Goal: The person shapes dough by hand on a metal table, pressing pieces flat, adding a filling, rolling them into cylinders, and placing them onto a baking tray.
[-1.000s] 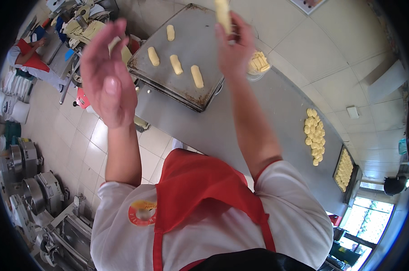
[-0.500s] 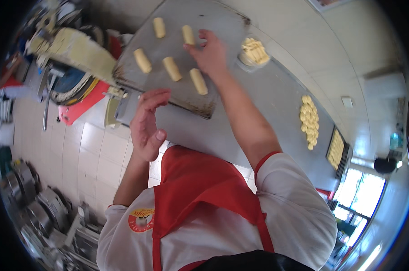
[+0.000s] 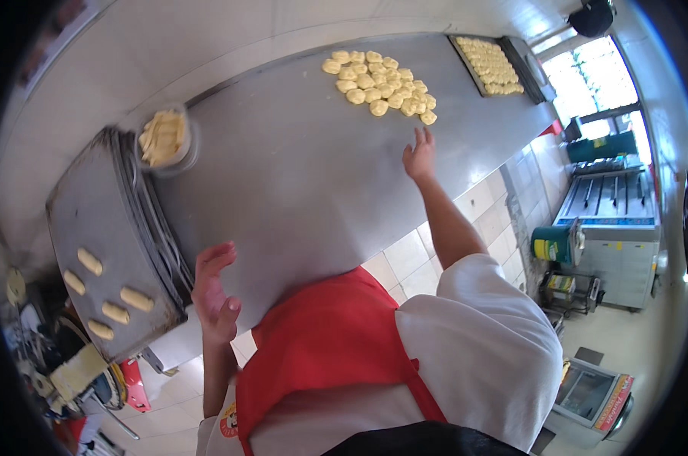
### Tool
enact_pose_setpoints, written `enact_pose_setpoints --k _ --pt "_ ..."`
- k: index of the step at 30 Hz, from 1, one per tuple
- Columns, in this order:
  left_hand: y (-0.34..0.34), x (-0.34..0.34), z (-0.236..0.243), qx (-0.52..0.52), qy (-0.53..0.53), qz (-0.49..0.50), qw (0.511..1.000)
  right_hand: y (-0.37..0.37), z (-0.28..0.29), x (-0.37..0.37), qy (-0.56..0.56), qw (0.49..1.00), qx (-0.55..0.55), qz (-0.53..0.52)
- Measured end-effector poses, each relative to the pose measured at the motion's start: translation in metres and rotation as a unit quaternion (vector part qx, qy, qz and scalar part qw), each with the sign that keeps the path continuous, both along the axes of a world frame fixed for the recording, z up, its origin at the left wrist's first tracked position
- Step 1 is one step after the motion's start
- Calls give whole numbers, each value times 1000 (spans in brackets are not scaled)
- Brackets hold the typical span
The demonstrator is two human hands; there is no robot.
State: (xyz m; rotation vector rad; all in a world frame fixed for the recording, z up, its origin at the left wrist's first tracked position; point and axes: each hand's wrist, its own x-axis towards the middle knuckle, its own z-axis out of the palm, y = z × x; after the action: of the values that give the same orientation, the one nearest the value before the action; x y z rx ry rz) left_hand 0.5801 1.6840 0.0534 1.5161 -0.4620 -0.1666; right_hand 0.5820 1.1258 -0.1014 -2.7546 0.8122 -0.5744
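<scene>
My right hand [image 3: 420, 155] reaches over the steel table [image 3: 283, 175], just short of the nearest pale dough balls [image 3: 389, 82], which lie crowded together toward the back. Its fingers are stretched out and nothing shows in them. My left hand [image 3: 216, 295] is raised by the table's near edge, fingers loosely curved and thumb apart, holding nothing. To its left is a dark baking tray [image 3: 93, 197] on a stack of trays, with several dough rolls [image 3: 116, 312] on its near part. A clear tub [image 3: 184, 156] of pale yellow strips [image 3: 162, 138] stands beside the stack.
Another tray [image 3: 487, 67], full of dough pieces, is at the table's far right end. A wall runs along the back edge. Machinery [image 3: 78, 372] stands at lower left. On the right are a green bin [image 3: 554, 245] and a glass-topped case [image 3: 591, 395].
My view has turned to the right. My right hand has left the dough roll on the tray and moved across the table to the dough balls. My left hand stays raised.
</scene>
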Motion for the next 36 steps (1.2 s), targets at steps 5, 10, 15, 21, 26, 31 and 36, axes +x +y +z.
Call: enact_pose_setpoints --k 5,10,15,21,26,31,36 --pt "-107 34 17 40 -7 -65 997 -99 6 40 59 998 -10 37" --pt "-170 47 22 80 -23 -116 990 -148 5 58 96 992 -33 80" --pt "-194 34 -3 51 50 -70 995 -83 90 22 -20 993 106 55" --pt "-249 12 -33 -28 273 33 961 126 122 -64 -96 776 573 244" --pt "-207 -9 -48 81 85 175 977 243 118 -79 -182 664 705 170" --pt "-158 -47 -75 115 38 223 967 285 88 -59 35 700 700 139" --pt "-82 -67 -64 -110 249 276 922 282 181 -37 -79 622 771 114"
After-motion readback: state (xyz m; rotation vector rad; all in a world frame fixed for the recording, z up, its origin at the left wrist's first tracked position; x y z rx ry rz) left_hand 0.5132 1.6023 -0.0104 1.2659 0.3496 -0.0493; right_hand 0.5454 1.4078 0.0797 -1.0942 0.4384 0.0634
